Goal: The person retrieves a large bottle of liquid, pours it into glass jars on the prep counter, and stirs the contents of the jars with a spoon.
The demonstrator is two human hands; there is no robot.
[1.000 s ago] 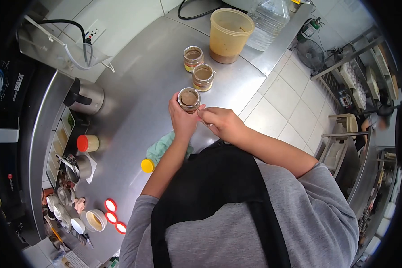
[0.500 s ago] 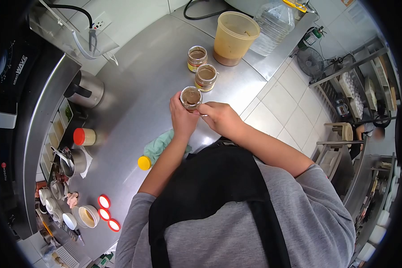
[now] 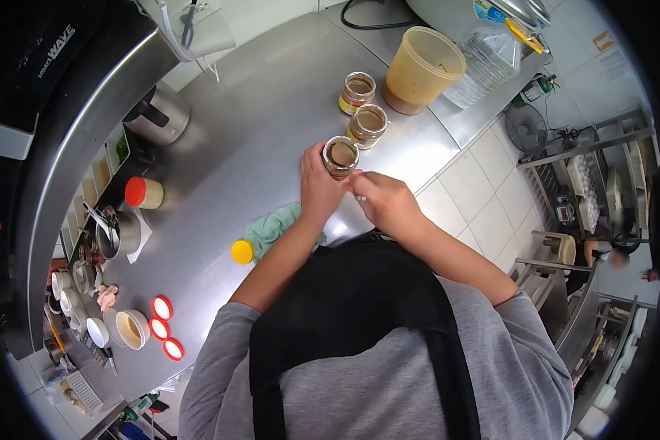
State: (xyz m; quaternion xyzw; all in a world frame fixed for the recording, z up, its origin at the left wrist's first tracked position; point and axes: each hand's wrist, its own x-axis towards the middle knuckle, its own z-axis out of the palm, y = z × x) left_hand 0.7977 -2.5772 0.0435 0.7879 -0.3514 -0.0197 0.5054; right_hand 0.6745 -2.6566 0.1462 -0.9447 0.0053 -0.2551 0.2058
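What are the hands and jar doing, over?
Left hand around brown-filled jar. Right hand beside it, pinching something thin, mostly hidden. Two more jars close beyond, apparently not blocking.

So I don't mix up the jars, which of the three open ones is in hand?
The jar nearest the black apron: the left hand grips it, the right hand beside it. The middle jar and farthest jar stand on the counter untouched.
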